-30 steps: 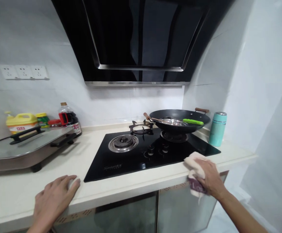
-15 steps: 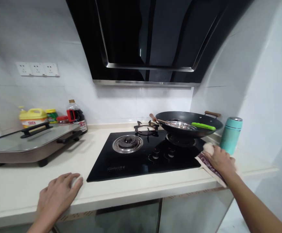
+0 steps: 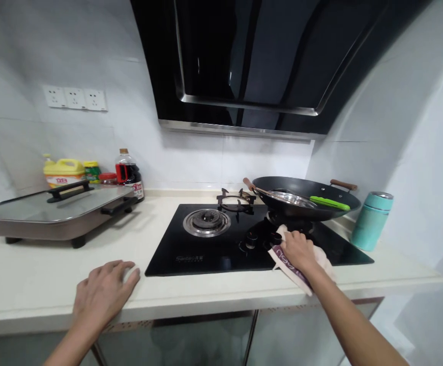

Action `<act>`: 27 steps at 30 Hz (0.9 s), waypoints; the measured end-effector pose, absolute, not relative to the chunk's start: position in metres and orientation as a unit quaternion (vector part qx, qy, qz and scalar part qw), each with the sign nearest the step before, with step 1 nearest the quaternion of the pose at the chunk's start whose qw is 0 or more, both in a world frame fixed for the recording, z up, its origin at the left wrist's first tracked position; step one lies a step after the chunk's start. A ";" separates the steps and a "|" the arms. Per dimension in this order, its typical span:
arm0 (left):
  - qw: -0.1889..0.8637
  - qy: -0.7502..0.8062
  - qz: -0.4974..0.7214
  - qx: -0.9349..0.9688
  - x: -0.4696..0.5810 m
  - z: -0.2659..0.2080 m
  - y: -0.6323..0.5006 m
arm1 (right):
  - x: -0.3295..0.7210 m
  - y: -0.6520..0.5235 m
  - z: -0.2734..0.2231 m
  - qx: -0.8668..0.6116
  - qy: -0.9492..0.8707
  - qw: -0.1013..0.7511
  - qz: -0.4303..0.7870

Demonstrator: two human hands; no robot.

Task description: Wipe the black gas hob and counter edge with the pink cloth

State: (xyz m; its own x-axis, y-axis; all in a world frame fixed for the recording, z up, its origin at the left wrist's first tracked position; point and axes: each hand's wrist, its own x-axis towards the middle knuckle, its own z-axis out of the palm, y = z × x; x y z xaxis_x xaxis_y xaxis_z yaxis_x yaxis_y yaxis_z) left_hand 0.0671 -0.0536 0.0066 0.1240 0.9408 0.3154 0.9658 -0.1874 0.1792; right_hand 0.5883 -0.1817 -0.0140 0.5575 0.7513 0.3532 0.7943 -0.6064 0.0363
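Observation:
My right hand (image 3: 297, 249) presses a cream cloth (image 3: 322, 262) with a purple lettered band onto the front right of the black gas stove (image 3: 209, 262), beside the control knobs (image 3: 250, 239). The cloth's lower edge hangs over the counter in front of the stove. Just behind this hand a black wok (image 3: 301, 184) stands over the right burner, holding a metal dish and a green-handled utensil (image 3: 330, 203). My left hand (image 3: 102, 290) rests on the white counter (image 3: 160, 297) left of the stove, thumb apart from the fingers, with nothing in it.
An electric pan with a glass lid (image 3: 26, 229) sits at the left. Behind it are a yellow jug (image 3: 64, 170) and a dark sauce bottle (image 3: 131, 178). A turquoise flask (image 3: 372, 221) stands at the right. The black range hood (image 3: 236, 66) slants overhead.
My right hand has slid left with the cloth, from the stove's right edge to beside the knobs. The view has shifted slightly; my left hand still rests on the counter.

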 end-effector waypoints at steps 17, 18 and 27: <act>0.048 -0.622 -0.226 -0.748 0.071 0.003 -0.065 | 0.487 -0.211 -0.003 -0.818 -0.549 0.016 -0.172; 0.050 -0.621 -0.229 -0.748 0.070 0.003 -0.065 | 0.485 -0.203 0.001 -0.817 -0.553 0.011 -0.165; 0.046 -0.620 -0.236 -0.747 0.070 0.002 -0.067 | 0.487 -0.169 0.013 -0.829 -0.528 0.005 -0.185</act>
